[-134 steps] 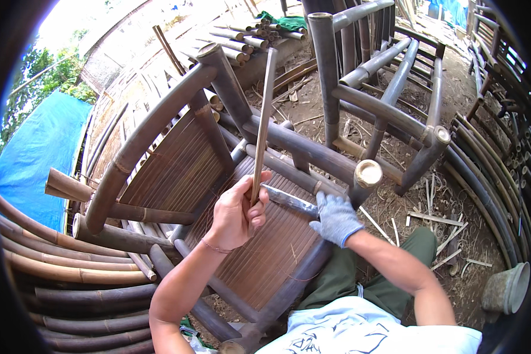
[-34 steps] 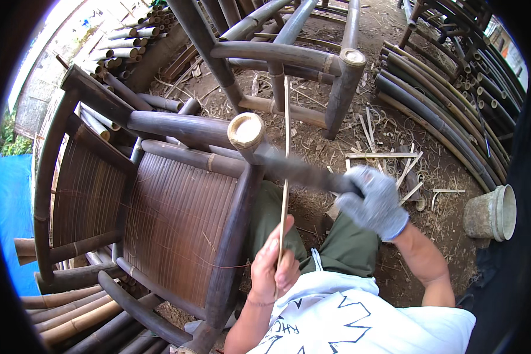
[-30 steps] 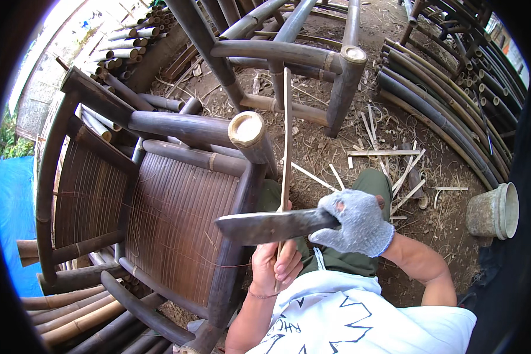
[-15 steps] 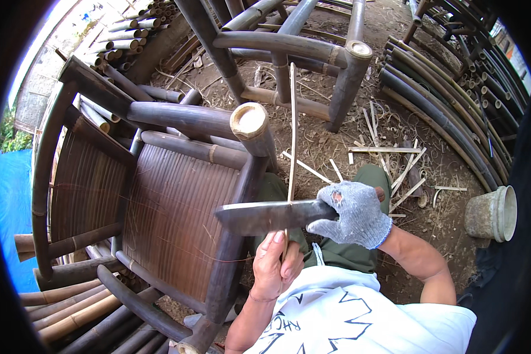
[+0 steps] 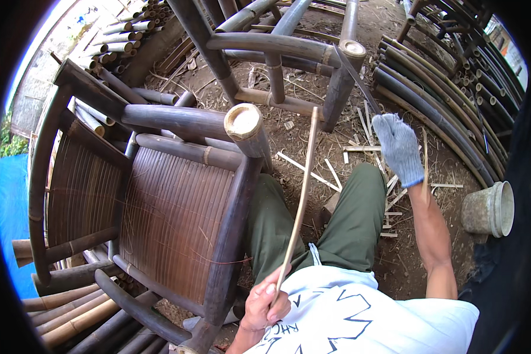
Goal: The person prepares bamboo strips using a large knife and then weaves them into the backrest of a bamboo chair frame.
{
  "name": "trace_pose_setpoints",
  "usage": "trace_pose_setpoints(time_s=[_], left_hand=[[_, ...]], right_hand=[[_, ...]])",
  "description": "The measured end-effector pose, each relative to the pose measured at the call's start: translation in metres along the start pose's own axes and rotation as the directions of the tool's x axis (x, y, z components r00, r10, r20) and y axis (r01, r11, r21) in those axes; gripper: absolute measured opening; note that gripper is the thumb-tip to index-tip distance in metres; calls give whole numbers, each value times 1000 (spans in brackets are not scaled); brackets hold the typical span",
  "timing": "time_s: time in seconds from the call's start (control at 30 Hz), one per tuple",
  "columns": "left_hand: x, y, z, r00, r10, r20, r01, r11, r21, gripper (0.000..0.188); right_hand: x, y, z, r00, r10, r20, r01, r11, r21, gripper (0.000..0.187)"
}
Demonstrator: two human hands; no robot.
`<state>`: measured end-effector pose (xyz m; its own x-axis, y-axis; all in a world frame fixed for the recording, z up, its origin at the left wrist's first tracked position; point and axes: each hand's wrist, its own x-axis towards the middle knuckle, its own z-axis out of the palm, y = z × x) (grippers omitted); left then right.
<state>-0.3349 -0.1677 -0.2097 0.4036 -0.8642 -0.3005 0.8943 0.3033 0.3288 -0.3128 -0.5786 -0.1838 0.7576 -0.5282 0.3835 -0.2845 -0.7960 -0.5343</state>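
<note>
The left hand [image 5: 265, 307] is closed around the near end of a bamboo strip [image 5: 302, 203], whose long axis slants away and rightward. The gloved right hand [image 5: 399, 148], clamped on a knife [image 5: 358, 81], is well apart, right of the strip.

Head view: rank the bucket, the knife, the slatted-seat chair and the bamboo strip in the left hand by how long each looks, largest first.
1. Slatted-seat chair
2. Bamboo strip
3. Knife, counting only its visible blade
4. Bucket
</note>
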Motion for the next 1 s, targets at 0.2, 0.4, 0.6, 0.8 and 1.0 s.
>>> trace_pose_setpoints(time_s=[0.2, 0.4, 0.6, 0.8, 1.0], left_hand=[[24, 3, -6, 979, 24, 204, 69, 896, -438, 56], [20, -19, -24, 933, -88, 350, 286, 772, -568, 57], [40, 4, -1, 997, -57, -45, 50, 988, -146, 36], [69, 28, 20, 964, 199, -173, -149, 952, 267, 41], [71, 31, 28, 967, 171, -187, -102, 938, 330, 28]], right_hand=[[-63, -76, 11, 951, -207, 228, 129, 941, 314, 41], [-29, -92, 52, 755, 289, 589, -651, 222, 726, 26], [-39, -83, 67, 854, 185, 487, -513, 458, 726, 26], [-77, -91, 51, 949, -278, 149, 208, 907, 367, 41], [-96, -91, 50, 821, -422, 385, 299, 892, 339, 50]])
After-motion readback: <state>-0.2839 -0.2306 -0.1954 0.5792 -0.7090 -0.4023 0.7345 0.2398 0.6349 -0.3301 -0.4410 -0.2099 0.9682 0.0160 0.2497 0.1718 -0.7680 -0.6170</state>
